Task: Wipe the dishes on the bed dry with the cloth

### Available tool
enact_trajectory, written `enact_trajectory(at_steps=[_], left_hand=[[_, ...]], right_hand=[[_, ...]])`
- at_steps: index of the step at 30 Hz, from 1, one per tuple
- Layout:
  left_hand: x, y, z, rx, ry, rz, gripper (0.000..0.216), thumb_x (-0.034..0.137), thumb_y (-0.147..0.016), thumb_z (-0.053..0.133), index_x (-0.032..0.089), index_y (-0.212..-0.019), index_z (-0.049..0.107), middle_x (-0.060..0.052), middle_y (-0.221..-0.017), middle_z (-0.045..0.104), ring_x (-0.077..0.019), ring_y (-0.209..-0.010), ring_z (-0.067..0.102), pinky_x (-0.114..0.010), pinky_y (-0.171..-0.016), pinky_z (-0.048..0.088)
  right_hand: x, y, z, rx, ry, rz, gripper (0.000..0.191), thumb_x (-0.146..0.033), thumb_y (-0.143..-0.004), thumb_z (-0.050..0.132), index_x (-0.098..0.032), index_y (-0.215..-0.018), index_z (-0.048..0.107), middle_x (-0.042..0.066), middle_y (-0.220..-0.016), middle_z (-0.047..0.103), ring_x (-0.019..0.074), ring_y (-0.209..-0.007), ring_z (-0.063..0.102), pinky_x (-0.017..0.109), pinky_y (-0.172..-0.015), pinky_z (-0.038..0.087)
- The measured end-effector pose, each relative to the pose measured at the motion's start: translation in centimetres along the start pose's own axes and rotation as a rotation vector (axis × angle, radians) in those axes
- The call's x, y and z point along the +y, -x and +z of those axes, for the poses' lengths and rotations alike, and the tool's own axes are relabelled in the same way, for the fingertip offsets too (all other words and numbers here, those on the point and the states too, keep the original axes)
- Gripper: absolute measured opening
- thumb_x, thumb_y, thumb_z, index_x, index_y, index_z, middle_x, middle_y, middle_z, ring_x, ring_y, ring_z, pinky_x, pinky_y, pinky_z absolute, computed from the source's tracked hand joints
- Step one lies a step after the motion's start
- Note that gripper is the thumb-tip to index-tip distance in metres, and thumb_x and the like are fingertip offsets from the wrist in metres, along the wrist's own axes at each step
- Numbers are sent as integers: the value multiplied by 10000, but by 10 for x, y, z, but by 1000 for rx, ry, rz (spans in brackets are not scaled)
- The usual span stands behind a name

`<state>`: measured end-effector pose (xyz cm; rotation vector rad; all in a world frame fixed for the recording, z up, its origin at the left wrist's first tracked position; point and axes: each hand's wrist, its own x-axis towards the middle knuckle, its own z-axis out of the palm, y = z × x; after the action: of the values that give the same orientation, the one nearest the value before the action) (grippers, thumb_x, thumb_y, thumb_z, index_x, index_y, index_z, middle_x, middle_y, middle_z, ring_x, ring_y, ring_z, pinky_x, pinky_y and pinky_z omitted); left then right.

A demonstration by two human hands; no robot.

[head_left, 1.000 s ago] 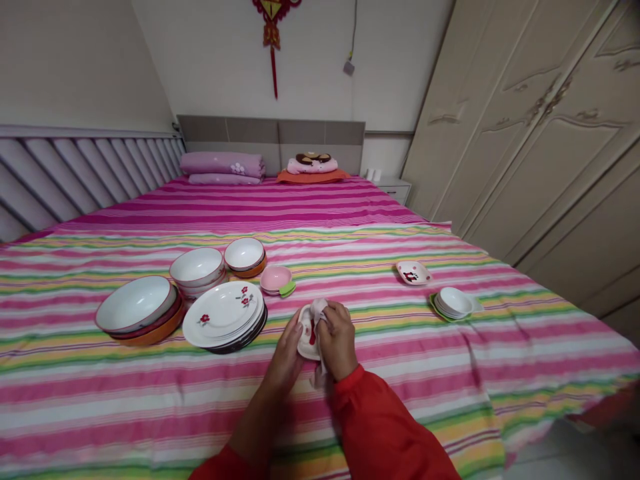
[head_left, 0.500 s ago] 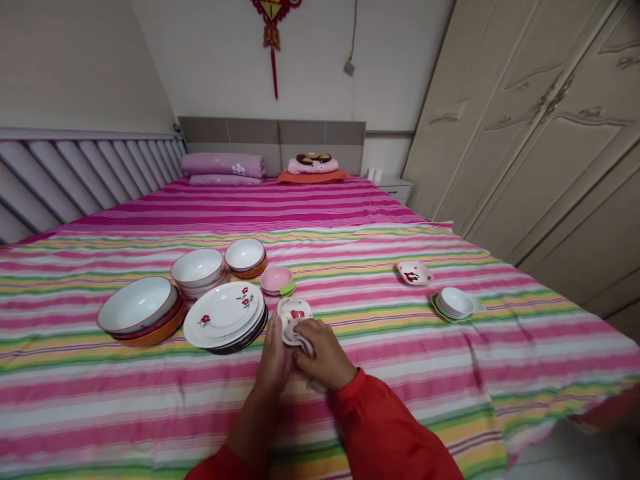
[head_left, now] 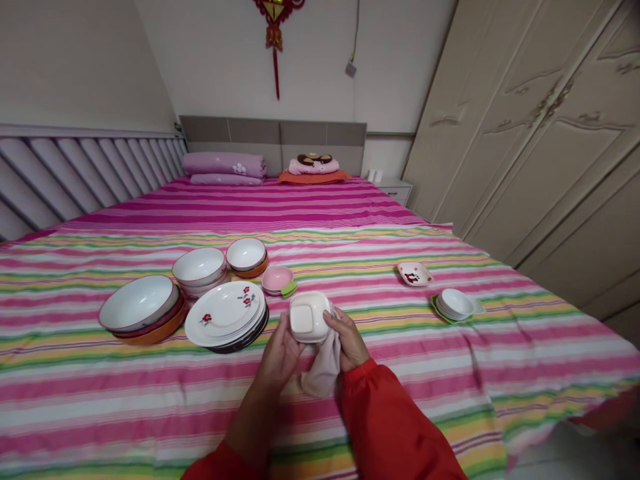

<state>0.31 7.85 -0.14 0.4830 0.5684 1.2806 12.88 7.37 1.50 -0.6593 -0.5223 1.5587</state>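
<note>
Sleeves [head_left: 400, 423] run off the bottom edge, so my upper arms are cut off. Left hand [head_left: 280, 353] cups the left and lower side of the white dish [head_left: 307, 319]; right hand [head_left: 350, 341] pinches its right edge, thumb on the underside, pale cloth [head_left: 323, 367] bunched in the same grip, tail hanging. Dish looks held up over the striped cover [head_left: 400, 380], between both hands, base facing me.

For wiping: I'd let the left carry the weight by the rim, right pressing cloth round the foot ring and into the corners. Glaze is probably slick; keep one firm grip always. Gather that loose tail.

Can't see: dish's inner face, right fingers behind it, how much cloth is tucked there.

Farther: plate stack [head_left: 225, 313], lower ones mostly covered, count unclear. Small white bowls [head_left: 456, 302], nested, same problem. Far wall: red hanging [head_left: 274, 33], cropped by the top edge.
</note>
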Motion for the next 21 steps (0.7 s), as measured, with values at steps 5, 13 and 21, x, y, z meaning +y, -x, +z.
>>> enact_trajectory(at_steps=[5, 13, 21], left_hand=[[-3, 0, -4, 79, -34, 54, 271, 198, -776, 632, 200, -1047, 636, -54, -1021, 717, -189, -995, 632, -316, -895, 476], [-7, 6, -1, 2, -204, 34, 253, 287, -689, 727, 159, -902, 680, -75, -892, 722, -220, -885, 650, -331, -824, 490], [-11, 6, -4, -157, -328, 27, 334, 324, -768, 660, 136, -1044, 670, -76, -896, 712, -205, -881, 631, -290, -774, 473]], right_hand=[[8, -15, -18, 140, -69, 64, 281, -247, -628, 782, -180, -866, 646, 3, -704, 698, 169, -612, 646, 314, -614, 536], [-1, -14, -14, 311, 225, -383, 268, -347, -677, 736, -174, -861, 647, 7, -776, 682, 151, -697, 619, 265, -660, 483], [-1, -2, -3, 28, 909, -740, 215, -328, -889, 485, -189, -913, 647, 61, -982, 603, 190, -969, 537, 330, -870, 408]])
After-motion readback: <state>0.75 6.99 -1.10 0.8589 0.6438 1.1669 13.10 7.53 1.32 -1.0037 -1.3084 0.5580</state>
